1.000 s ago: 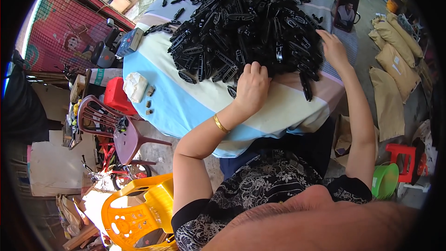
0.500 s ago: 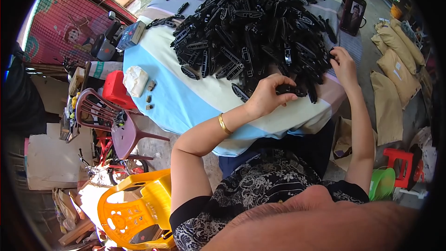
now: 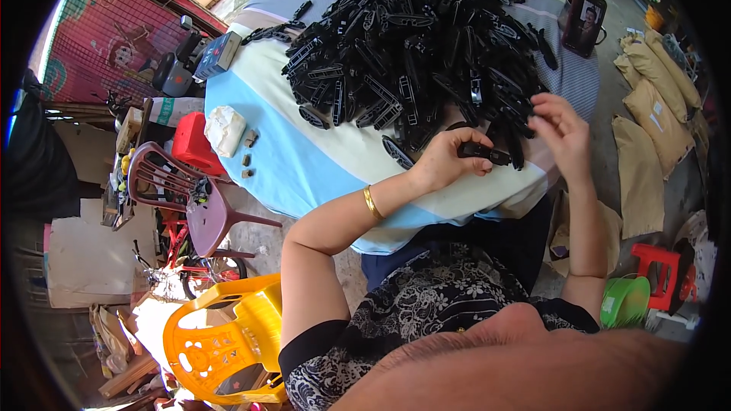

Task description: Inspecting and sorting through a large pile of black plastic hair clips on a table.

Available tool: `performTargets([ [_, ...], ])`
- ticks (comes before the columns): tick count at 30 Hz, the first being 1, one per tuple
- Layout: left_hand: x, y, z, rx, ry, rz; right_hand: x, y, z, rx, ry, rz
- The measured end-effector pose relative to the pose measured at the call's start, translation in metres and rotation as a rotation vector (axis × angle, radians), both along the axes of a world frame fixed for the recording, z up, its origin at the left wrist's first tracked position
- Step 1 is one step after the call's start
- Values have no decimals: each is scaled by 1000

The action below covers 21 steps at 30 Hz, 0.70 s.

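Note:
A large heap of black, long, narrow plastic parts covers much of the cloth-topped table. At the heap's near edge my left hand, with a gold bangle on its wrist, is closed around one black plastic part. The part lies roughly level between thumb and fingers, its left end hidden by the hand. To its right, my right hand is raised by the heap's right edge. Its fingertips are drawn together in a pinch; whatever is between them is too small to make out.
A phone stands upright at the table's right. At the left edge are a blue box, a crumpled white bag and small brown blocks. A purple chair, a yellow chair and brown sacks surround the table.
My right hand has come down and back from the heap's right edge, its fingers curling in. My left hand has shifted slightly right, with the black plastic part turned a little.

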State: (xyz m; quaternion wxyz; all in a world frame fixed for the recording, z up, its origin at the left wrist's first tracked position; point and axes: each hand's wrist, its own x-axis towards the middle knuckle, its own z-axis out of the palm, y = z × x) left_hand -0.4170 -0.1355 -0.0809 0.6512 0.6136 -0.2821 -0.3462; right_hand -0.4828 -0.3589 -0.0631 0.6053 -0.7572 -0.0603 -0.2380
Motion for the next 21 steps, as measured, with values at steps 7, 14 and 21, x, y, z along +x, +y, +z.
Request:
performTargets([
  [7, -2, 1, 0, -46, 113, -36, -18, 53, 3, -450, -274, 23],
  [14, -2, 2, -4, 0, 47, -6, -28, 55, 5, -804, -386, -22],
  [21, -1, 4, 0, 21, 120, -66, -37, 57, 6, -945, -386, -28],
])
